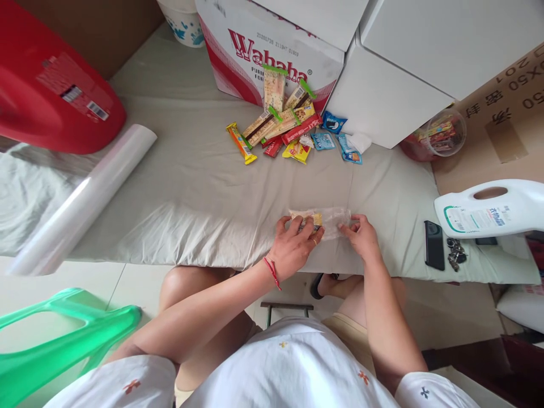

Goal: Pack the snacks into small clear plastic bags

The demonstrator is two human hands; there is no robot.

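Observation:
A clear plastic bag [335, 218] lies flat near the front edge of the covered table. At its left part is a small snack packet [313, 217] with yellow and pale printing, partly hidden by fingers. My left hand [295, 246] rests over this packet, its fingers bent down onto it and the bag. At the bag's right end, my right hand [362, 235] pinches the plastic between thumb and fingers. Whether the packet sits wholly inside the bag I cannot tell.
Behind lies a pile of wrapped snack bars [276, 122], with small blue packets [325, 141] beside it, against a Wahaha carton [272, 51]. A plastic roll [93, 192] and red jug [59, 85] stand left; a white bottle [488, 209], phone [434, 245] and keys [456, 253] lie right.

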